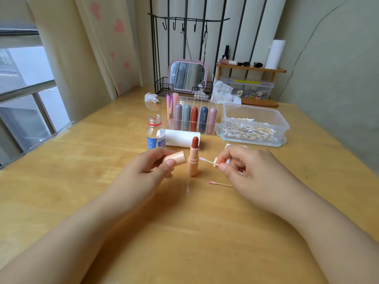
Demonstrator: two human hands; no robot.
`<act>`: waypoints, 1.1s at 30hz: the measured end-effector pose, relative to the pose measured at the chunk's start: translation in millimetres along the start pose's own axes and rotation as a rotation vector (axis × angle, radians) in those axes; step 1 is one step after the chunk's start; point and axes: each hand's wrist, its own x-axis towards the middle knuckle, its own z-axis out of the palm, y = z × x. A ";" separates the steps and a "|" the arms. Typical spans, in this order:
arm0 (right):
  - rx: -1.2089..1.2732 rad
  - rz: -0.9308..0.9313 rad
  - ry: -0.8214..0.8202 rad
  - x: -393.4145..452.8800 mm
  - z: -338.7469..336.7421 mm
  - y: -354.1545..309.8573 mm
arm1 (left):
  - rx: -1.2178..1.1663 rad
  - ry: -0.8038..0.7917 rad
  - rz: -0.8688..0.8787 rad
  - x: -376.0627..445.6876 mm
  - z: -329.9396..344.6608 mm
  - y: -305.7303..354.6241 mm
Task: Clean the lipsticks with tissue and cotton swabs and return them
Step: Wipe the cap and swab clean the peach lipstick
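Lipstick, a peach plastic tube with its brick-red bullet wound up (193,158), stood upright and uncapped on the pale wooden table (82,181) in the head view, between the 2 hands. The left hand (149,167) curled round the matching peach cap (176,157), just beside the tube. The right hand (244,167) pinched a white-tipped cotton swab (207,160), its tip near the tube's collar. A used swab with a pink-stained tip (220,184) lay on the table below. Behind stood a clear acrylic organiser (205,105) with more lipsticks, a clear plastic box of cotton swabs (254,124), a white tissue roll (182,137) and a small uncapped bottle (155,133).

To do this step well, the swab probably needed to trace the collar's rim lightly, with the tube steadied so it would not topple.
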 end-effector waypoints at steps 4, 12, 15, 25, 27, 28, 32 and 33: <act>-0.099 0.071 -0.142 -0.9 12.8 7.2 | 0.415 0.154 0.036 9.3 -2.0 -14.5; -0.104 0.103 -0.057 5.9 25.8 9.0 | 0.585 0.167 0.027 17.5 7.2 -18.1; -0.078 0.139 0.053 18.6 32.5 4.8 | 0.558 0.157 -0.007 16.4 6.5 -16.0; 0.010 0.165 -0.004 28.0 50.7 6.2 | 0.548 0.093 0.010 20.7 5.0 31.7; 0.027 0.156 0.023 26.6 53.1 5.7 | 0.525 0.075 -0.004 31.1 11.4 34.8; 0.039 0.153 0.032 25.7 54.2 5.6 | 0.500 0.072 -0.022 35.5 14.3 33.3; 0.093 0.163 0.035 22.4 53.5 5.7 | 0.336 0.091 -0.089 43.9 24.2 22.9; 0.105 0.170 0.038 22.2 52.6 6.0 | 0.289 0.107 -0.086 44.2 26.1 21.3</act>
